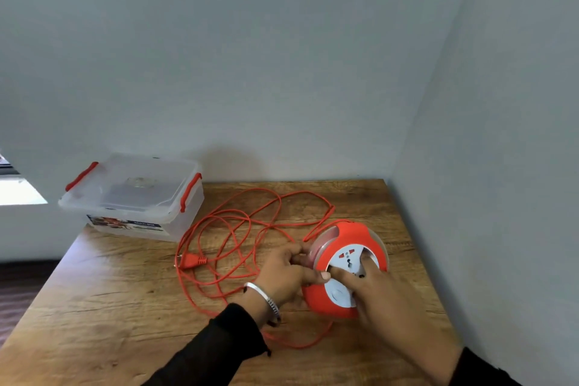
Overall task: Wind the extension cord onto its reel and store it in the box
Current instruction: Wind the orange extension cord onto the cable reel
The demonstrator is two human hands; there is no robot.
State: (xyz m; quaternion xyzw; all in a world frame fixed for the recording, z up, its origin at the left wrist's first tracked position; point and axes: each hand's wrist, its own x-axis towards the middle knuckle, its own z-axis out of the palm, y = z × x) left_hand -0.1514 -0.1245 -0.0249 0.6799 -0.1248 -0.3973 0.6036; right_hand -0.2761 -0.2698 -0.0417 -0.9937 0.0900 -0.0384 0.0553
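Observation:
An orange reel (pixel 349 238) with a white socket face stands tilted on the wooden table (pixel 125 307). My left hand (pixel 286 274) grips its left rim, fingers at the slot where the cord enters. On the white face rests my right hand (pixel 379 294), fingers pressed into its recess. The orange cord (pixel 232 229) lies in loose loops left of the reel, and its plug (pixel 192 261) lies on the table. A clear plastic box (pixel 138 197) with orange clips, lid closed, sits at the far left corner.
Grey walls (pixel 488 166) close in behind and to the right of the table. The table's left edge drops to a dark floor (pixel 18 285). One cord loop runs under my left wrist near the front.

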